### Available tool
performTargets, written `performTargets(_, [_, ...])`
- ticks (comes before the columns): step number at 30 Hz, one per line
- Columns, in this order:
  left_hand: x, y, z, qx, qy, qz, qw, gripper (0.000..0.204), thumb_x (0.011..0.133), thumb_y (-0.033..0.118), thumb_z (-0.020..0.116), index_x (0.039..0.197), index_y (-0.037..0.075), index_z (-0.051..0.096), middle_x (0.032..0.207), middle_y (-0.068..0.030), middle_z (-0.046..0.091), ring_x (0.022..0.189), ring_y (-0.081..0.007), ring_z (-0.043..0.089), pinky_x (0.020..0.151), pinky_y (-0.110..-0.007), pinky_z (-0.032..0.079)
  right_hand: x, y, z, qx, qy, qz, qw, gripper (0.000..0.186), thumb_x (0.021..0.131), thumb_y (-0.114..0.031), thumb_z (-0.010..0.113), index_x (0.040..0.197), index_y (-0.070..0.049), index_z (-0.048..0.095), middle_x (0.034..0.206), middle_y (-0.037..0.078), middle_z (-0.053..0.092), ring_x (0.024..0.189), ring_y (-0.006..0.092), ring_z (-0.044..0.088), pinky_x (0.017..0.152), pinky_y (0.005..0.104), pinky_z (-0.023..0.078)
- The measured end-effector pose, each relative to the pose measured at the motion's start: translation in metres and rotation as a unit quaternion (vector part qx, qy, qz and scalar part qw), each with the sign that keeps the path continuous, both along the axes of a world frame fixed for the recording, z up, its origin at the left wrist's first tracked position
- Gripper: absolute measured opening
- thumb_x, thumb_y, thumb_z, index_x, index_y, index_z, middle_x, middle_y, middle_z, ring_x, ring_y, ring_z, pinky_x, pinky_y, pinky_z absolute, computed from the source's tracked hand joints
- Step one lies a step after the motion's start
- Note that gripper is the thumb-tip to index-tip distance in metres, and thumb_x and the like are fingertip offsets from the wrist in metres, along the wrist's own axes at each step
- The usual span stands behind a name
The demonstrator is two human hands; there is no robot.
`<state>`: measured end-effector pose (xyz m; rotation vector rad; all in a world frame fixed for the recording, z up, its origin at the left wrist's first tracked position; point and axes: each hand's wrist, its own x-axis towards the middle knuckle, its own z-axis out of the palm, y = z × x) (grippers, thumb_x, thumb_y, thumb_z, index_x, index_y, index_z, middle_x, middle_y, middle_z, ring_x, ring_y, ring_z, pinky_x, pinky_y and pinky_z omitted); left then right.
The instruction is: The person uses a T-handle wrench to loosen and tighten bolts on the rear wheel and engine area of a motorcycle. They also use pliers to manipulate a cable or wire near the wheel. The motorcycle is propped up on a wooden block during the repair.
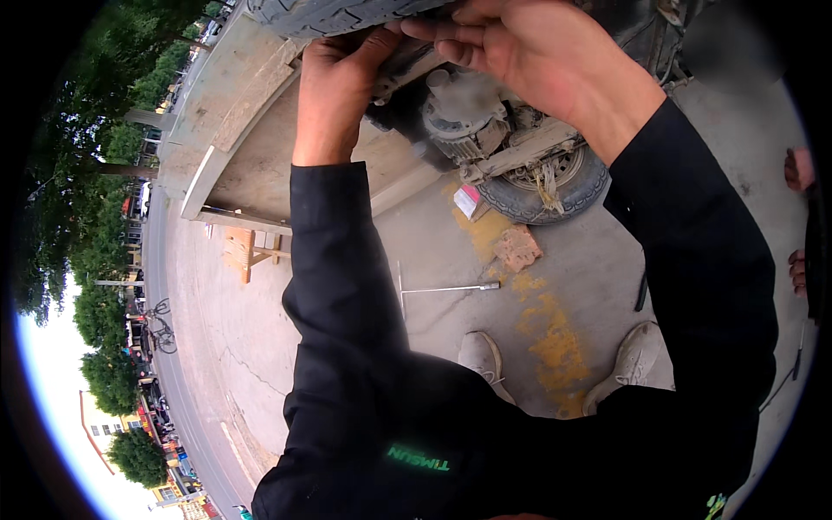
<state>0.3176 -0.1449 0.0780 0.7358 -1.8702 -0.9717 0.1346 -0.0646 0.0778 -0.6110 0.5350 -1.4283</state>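
Note:
Both my hands are raised at the top, just below a black treaded tyre (342, 14). My left hand (336, 87) is closed beneath its edge, the thumb pointing right; the other fingers and anything in them are hidden. From the right comes my right hand (542, 56), palm showing, its bent fingers drawn together so that the tips meet my left thumb. Whatever lies between the fingertips is too dark and small to make out. Just below the hands is a dusty, finned motor (459, 113) on the vehicle's underside, beside a second wheel (563, 186).
A T-handled socket wrench (446, 288) lies on the concrete, near a broken brick (518, 249) and a small red-and-white box (468, 202). A wooden stool (247, 251) stands left, below the vehicle's side panel (251, 121). Another person's hands (799, 169) show at the right rim.

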Motion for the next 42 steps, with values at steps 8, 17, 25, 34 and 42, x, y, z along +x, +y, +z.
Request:
performTargets(8, [-0.010,0.009,-0.005,-0.045,0.010,0.024,0.999,0.025,0.086,0.012,0.070,0.106,-0.002,0.068,0.100,-0.0089,0.070,0.088,-0.0149,0.065,0.081,-0.028,0.050,0.014,0.015,-0.003,-0.024,0.055,-0.064,0.996,0.024,0.091,0.000,0.044,0.106,-0.002,0.062,0.093,0.009,0.069,0.076,0.0178,0.065,0.063,0.0282,0.047])
performTargets(17, [-0.009,0.006,-0.007,0.021,0.189,0.014,0.982,0.026,0.084,0.015,0.073,0.104,-0.001,0.068,0.099,-0.0074,0.070,0.091,-0.0145,0.064,0.083,-0.028,0.049,0.016,0.008,-0.015,-0.032,0.266,-0.162,0.950,0.024,0.091,-0.001,0.051,0.113,0.002,0.058,0.094,0.010,0.065,0.072,0.0170,0.064,0.059,0.0282,0.051])
performTargets(25, [-0.010,0.066,-0.026,-0.391,-0.135,0.026,0.910,0.027,0.070,0.007,0.078,0.097,0.007,0.072,0.094,-0.0054,0.065,0.089,-0.0212,0.059,0.081,-0.035,0.045,-0.006,0.048,-0.031,-0.064,0.116,0.155,0.979,0.044,0.102,-0.034,0.041,0.128,0.001,0.046,0.117,0.012,0.055,0.091,0.0169,0.061,0.065,0.0274,0.051])
performTargets(34, [-0.111,0.155,-0.143,-0.160,-0.335,-0.479,0.795,0.068,0.081,0.022,0.072,0.140,0.006,0.041,0.130,-0.0162,0.052,0.113,-0.0349,0.053,0.091,-0.042,0.046,-0.132,0.245,-0.204,0.422,0.261,-0.053,0.867,0.046,0.097,-0.047,0.047,0.099,-0.002,0.056,0.074,0.001,0.049,0.058,0.0111,0.040,0.050,0.0253,0.032])
performTargets(42, [-0.158,0.126,-0.194,-0.181,-0.509,-0.413,0.733,0.046,0.088,0.019,0.064,0.129,0.002,0.052,0.124,-0.0224,0.057,0.114,-0.0402,0.054,0.094,-0.043,0.044,-0.073,0.509,-0.300,0.580,0.161,-0.302,0.740,0.030,0.091,-0.012,0.055,0.118,0.001,0.057,0.090,0.006,0.062,0.077,0.0145,0.059,0.068,0.0297,0.049])
